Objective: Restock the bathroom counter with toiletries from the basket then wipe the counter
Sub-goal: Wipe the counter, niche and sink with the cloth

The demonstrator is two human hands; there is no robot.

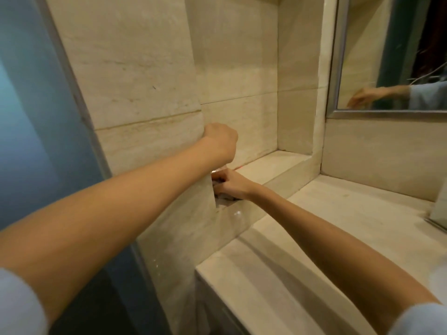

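Beige stone bathroom bench (338, 226) and ledge (271, 165).
Left hand (219, 141) fisted, contents hidden; right hand (231, 186) pinches a blurred grey bundle (226, 197).

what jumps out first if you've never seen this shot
Two bare forearms reach to the left end of a raised stone ledge: the left hand is curled above it, and the right hand just below grips a grey crumpled thing, perhaps a cloth. At upper right a mirror reflects a hand, and a blue glass panel fills the left edge.
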